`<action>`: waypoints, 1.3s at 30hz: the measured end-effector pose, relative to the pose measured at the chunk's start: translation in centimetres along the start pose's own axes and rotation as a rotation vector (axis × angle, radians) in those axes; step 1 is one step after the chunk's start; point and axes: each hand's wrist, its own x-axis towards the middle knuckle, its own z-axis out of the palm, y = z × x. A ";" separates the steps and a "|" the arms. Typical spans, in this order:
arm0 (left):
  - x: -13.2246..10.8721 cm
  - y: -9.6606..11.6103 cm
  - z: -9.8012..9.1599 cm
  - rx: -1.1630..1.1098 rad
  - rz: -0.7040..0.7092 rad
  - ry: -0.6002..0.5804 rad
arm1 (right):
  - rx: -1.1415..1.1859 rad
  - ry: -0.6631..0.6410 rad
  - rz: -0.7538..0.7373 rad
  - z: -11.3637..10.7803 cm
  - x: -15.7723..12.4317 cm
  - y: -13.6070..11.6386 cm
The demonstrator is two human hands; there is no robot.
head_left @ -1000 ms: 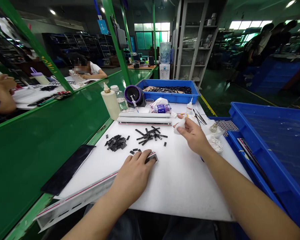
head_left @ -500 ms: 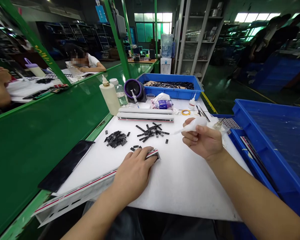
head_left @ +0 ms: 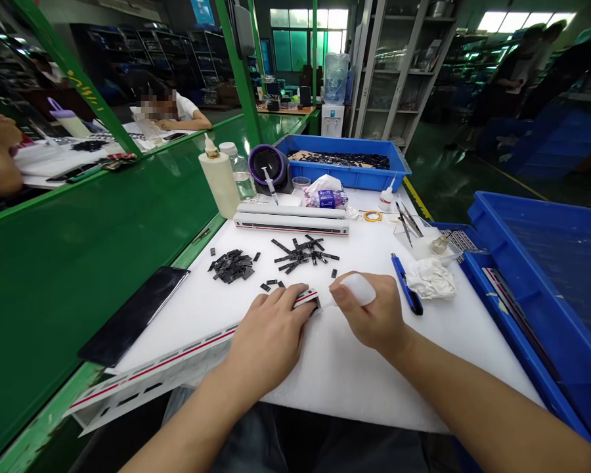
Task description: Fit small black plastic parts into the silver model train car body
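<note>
My left hand (head_left: 270, 332) is closed over the far end of a long white model train car shell (head_left: 152, 368) with a red stripe and window cutouts. The shell's other end sticks out past the near left table edge. In my right hand (head_left: 384, 318) is a small white squeeze bottle (head_left: 358, 289), gripped in the fist. Its thin tip points left, close to the shell's end; whether it touches I cannot tell. Beyond my left hand lie a pile of small black pieces (head_left: 232, 266) and a heap of black strips (head_left: 300, 255).
Two more white shells (head_left: 290, 223) lie across the table, before a large bottle (head_left: 219, 180) and a tissue pack (head_left: 326, 197). On the right are a blue utility knife (head_left: 406, 282), crumpled tissue (head_left: 431, 279) and blue crates (head_left: 536, 223). A black tablet-like panel (head_left: 132, 315) lies left.
My right hand has brought the bottle left and down, from above the table's right side to the shell's end. The knife and tissue have come into view. My left hand keeps its hold.
</note>
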 end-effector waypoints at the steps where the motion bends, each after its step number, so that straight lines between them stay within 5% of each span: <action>1: 0.0 0.0 0.0 0.001 0.000 0.000 | -0.013 -0.016 -0.010 0.1 0.0 0.0; 39: 0.0 0.2 -0.3 0.009 -0.016 -0.038 | -0.007 -0.005 -0.051 1.0 0.0 0.1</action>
